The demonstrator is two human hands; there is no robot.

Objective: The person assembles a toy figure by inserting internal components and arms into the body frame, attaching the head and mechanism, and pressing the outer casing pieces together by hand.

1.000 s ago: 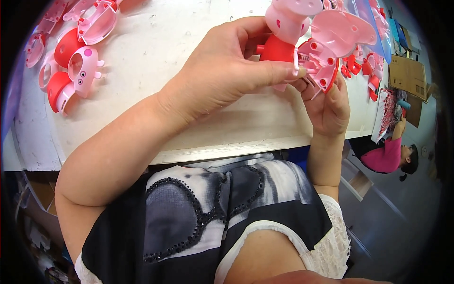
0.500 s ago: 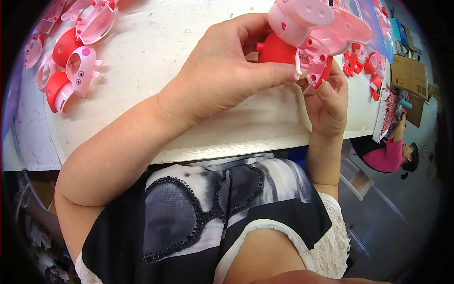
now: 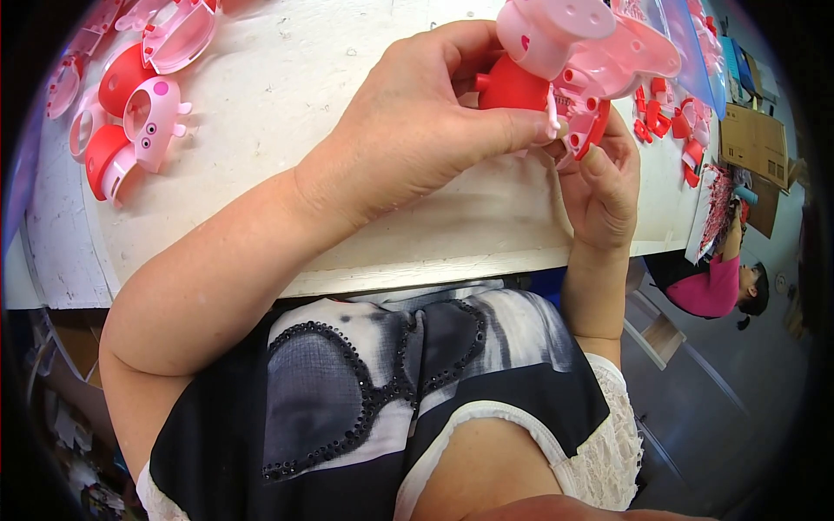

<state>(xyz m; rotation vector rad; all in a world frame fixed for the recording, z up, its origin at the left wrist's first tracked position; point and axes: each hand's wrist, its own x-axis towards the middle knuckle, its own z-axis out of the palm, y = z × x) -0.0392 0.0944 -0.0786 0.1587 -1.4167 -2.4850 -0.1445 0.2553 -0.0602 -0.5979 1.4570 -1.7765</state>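
Observation:
Above the table, my left hand (image 3: 434, 117) is closed round a toy pig half-shell (image 3: 514, 85) with a red body and a pink head. A small pale pink arm piece (image 3: 552, 111) pokes out by my left thumb tip. Close against it on the right, my right hand (image 3: 606, 178) grips a second toy pig half-shell (image 3: 630, 56), whose hollow inside with pegs shows. My right thumb presses on its red lower edge. The two halves are side by side, apart at the right like an opened book; whether they touch is hard to tell.
Several pink and red toy pig shells (image 3: 155, 122) lie at the table's left. Loose red and pink parts (image 3: 660, 113) and a clear bluish plastic bag (image 3: 693, 52) are at the right. Beyond stand a cardboard box (image 3: 754, 143) and a person in a pink top (image 3: 708, 282).
Both hands keep their hold on the toy halves. My left hand and its half have shifted very slightly right, and the gap between the halves looks a little narrower.

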